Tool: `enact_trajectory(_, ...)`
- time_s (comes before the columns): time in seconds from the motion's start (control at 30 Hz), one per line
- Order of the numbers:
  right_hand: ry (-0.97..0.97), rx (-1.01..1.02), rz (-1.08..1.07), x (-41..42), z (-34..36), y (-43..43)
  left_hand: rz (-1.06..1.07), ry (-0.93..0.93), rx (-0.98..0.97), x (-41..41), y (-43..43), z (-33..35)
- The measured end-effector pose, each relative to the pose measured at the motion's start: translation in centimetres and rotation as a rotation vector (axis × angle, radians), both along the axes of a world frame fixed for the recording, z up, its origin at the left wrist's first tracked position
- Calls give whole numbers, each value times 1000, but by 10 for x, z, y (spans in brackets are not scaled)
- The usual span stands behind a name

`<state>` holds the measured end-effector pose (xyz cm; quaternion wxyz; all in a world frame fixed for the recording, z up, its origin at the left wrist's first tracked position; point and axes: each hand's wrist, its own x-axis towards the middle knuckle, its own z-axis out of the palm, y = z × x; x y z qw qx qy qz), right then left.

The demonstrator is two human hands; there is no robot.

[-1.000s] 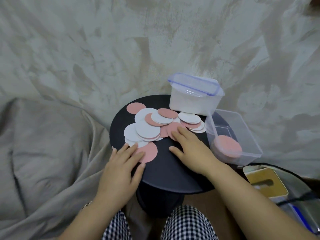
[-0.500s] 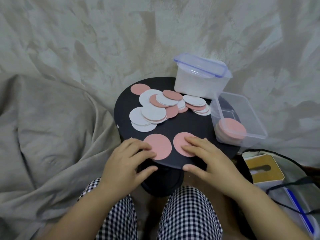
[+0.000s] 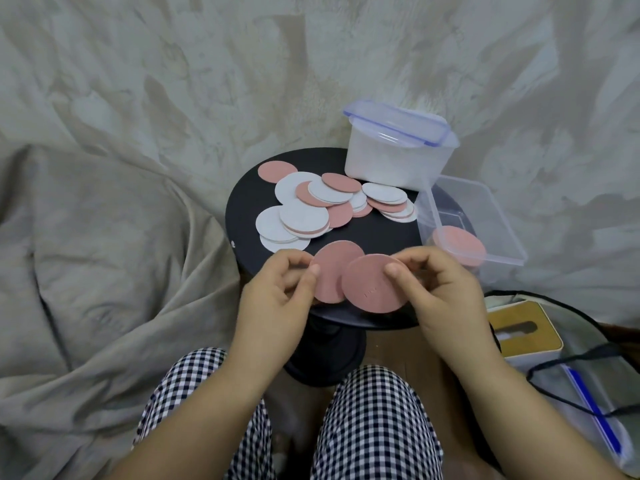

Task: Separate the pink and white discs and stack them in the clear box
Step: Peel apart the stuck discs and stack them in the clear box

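**Head view: sorting begun, most discs left**

The left hand (image 3: 277, 299) pinches one pink disc (image 3: 329, 268) and the right hand (image 3: 440, 292) pinches a second pink disc (image 3: 370, 289). Both discs are over the black table (image 3: 377, 233). A pink stack (image 3: 459, 249) lies in the clear box (image 3: 467, 202). The mixed pile (image 3: 329, 206) is unsorted.

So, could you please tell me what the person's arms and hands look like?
The left hand and right hand are bare, with no gloves, rings, watch or bracelet that I can see. The forearms are bare too, with no sleeves in view.
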<state>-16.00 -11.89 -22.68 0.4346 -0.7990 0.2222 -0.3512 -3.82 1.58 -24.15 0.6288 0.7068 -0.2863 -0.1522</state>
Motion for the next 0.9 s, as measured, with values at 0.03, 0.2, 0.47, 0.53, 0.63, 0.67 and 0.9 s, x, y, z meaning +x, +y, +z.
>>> enact_trajectory(0.03,-22,33,-7,5,1,1,-27,82,-19,-3,-2,2)
enact_trajectory(0.2,-55,45,-56,23,-2,6,-93,228,-106,-12,-1,5)
enact_trajectory(0.47,175,-275,12,68,-7,-7,219,-11,-96,33,16,7)
enact_trajectory(0.53,332,-428,105,86,-8,-14,264,-19,-101,44,21,7)
enact_trajectory(0.63,533,-553,205,109,-5,-19,294,-10,-106,53,23,6)
enact_trajectory(0.67,582,-590,226,113,-5,-20,295,-9,-106,54,23,6)
enact_trajectory(0.9,449,-749,200,97,-14,-28,284,23,-126,59,20,-2)
